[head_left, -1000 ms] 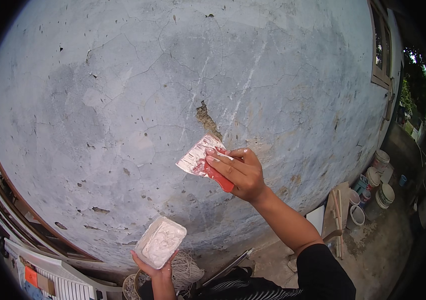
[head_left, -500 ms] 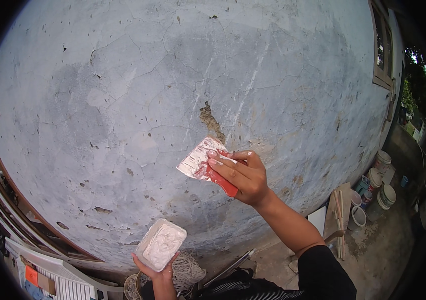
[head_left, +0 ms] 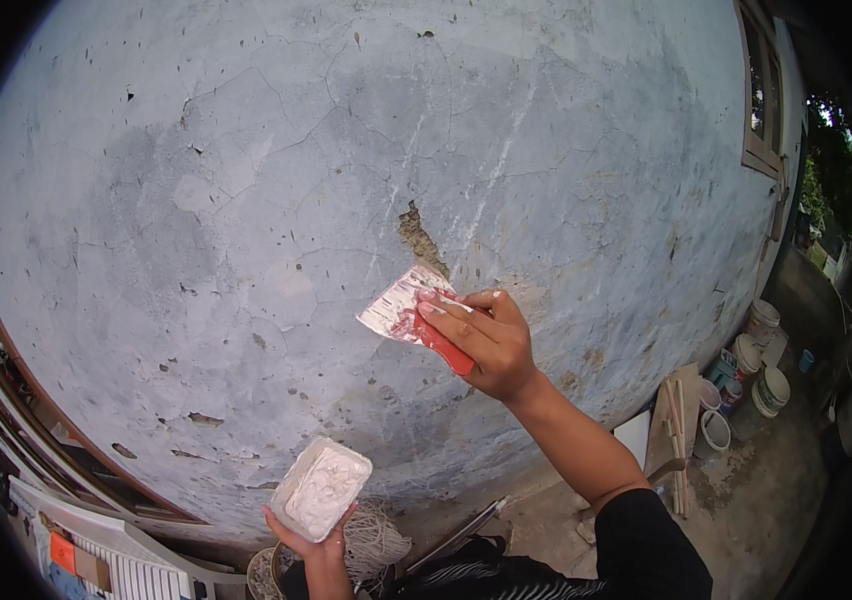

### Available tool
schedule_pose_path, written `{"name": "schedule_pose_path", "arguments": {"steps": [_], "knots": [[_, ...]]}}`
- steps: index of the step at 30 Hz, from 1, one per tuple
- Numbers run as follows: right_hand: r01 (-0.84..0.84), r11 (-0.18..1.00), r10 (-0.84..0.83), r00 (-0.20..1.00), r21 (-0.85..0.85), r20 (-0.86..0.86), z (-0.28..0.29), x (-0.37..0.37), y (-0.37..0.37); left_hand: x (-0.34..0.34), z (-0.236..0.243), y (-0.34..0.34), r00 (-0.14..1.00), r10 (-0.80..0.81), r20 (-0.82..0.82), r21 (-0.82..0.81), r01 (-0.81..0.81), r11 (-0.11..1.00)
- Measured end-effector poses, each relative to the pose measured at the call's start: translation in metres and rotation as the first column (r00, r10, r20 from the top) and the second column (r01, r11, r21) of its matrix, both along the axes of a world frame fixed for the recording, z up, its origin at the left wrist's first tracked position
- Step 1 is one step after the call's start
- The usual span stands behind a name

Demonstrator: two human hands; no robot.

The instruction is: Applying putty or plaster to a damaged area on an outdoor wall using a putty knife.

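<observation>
My right hand (head_left: pixel 486 340) grips a red-handled putty knife (head_left: pixel 446 350), its fingers pressed along the handle and blade. White putty smears the wide blade, which lies just below and left of a chipped hole (head_left: pixel 420 236) in the cracked, blue-grey plaster wall (head_left: pixel 276 200). Whether the blade touches the wall I cannot tell. White specks dot the right fingers. Lower down, my left hand (head_left: pixel 318 555) holds a small rectangular plastic tub (head_left: pixel 324 488) from beneath, tilted so that the white putty inside shows. Its thumb and fingers wrap the tub's lower end.
Several buckets (head_left: pixel 716 432) stand on the ground at the right, beside wooden sticks (head_left: pixel 678 450) and a board. A framed window (head_left: pixel 764 90) is at the upper right. Bundled pale cord (head_left: pixel 378 535) lies below the tub, and a white slatted object (head_left: pixel 141 570) sits lower left.
My right hand has shifted slightly upward with the putty knife, bringing the blade nearer the hole. My left hand and the tub are almost where they were.
</observation>
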State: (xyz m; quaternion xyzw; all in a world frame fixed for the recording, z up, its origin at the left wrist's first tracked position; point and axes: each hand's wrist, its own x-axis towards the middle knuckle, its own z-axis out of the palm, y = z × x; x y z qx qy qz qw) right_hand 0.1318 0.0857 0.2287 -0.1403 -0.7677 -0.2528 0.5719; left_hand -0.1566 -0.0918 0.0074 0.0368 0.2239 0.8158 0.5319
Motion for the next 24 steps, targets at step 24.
{"name": "schedule_pose_path", "arguments": {"steps": [24], "knots": [[0.002, 0.999, -0.001, 1.0, 0.042, -0.018, 0.015, -0.017, -0.013, -0.009, -0.013, 0.001, 0.999, 0.012, -0.031, 0.014, -0.011, 1.0]]}}
